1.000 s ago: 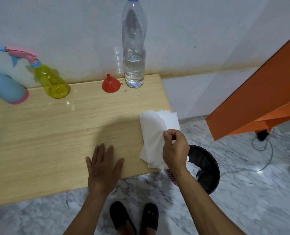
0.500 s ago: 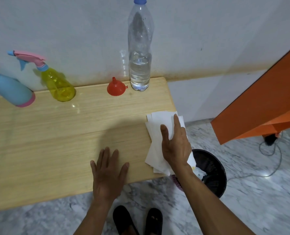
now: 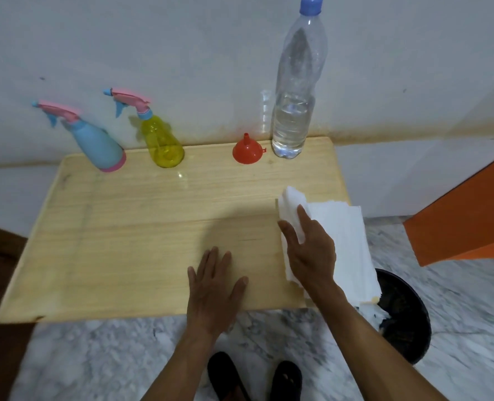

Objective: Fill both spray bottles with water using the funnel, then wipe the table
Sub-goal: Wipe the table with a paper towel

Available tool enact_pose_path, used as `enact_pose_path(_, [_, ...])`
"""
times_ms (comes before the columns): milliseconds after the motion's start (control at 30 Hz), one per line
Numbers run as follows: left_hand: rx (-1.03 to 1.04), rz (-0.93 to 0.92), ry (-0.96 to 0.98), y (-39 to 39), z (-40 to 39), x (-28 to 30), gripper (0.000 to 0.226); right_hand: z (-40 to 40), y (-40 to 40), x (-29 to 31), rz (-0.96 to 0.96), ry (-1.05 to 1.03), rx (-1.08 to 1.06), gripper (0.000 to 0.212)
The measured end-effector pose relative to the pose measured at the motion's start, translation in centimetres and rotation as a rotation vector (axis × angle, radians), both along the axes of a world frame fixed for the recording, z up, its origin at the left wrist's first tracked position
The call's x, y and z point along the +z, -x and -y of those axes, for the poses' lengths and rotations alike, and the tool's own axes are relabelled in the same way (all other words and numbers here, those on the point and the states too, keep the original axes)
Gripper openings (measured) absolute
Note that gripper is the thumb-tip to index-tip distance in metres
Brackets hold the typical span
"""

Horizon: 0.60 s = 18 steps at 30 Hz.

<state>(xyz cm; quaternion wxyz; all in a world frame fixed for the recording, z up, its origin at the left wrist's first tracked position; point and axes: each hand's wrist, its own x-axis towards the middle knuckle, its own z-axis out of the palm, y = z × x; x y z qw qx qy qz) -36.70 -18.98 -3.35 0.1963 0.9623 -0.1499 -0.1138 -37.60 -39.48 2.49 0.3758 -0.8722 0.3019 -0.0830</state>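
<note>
The right hand (image 3: 312, 250) lies on a stack of white paper towels (image 3: 344, 241) at the right end of the wooden surface (image 3: 124, 241). Its fingers (image 3: 303, 218) are stretched out and only loosely spread, pressing down on the top sheet, whose far corner is bunched up beneath the fingertips; nothing is pinched or gripped. The stack's long axis runs from the near edge toward the wall, and its right side and near corner hang over the edge of the surface, above a black bin (image 3: 404, 314) on the marble floor (image 3: 456, 299).

The left hand (image 3: 214, 287) rests flat, palm down, at the near edge, fingers together and pointing toward the wall, holding nothing. It sits just beside the right hand but apart from the towels.

Along the wall stand the other things, all upright: a blue spray bottle (image 3: 98, 146) at the left, a yellow spray bottle (image 3: 160, 140) next to it, both with pink trigger heads whose nozzles point left. Further right, a red funnel (image 3: 247, 150) sits mouth down with its spout pointing up, just beside a tall clear water bottle (image 3: 296, 91) that is partly filled and capped in blue.
</note>
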Motion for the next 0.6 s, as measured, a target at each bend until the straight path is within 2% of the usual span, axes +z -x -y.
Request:
enact_pose_path(200, [0.113, 0.051, -0.021, -3.2, -7.2, 2.0, 0.077, -7.5, -5.4, 1.6, 0.162, -0.091, 0.135, 0.059])
enact_pose_path(300, [0.194, 0.036, -0.032, -5.5, -11.4, 2.7, 0.079, -10.6, -8.8, 1.8, 0.190, -0.120, 0.116, 0.058])
enact_pose_path(433, [0.184, 0.108, -0.045, -9.0, -17.6, 1.6, 0.092, -12.0, -12.9, -0.2, 0.012, 0.030, 0.085, 0.060])
enact_pose_path(500, [0.174, 0.107, -0.006, -11.0, -20.4, 0.8, 0.091, -12.2, -14.0, -1.8, -0.129, 0.128, 0.079, 0.061])
enact_pose_path(600, [0.091, 0.142, -0.099, -13.6, -23.8, -0.6, 0.085, -13.1, -14.9, -3.9, -0.221, 0.250, 0.004, 0.066])
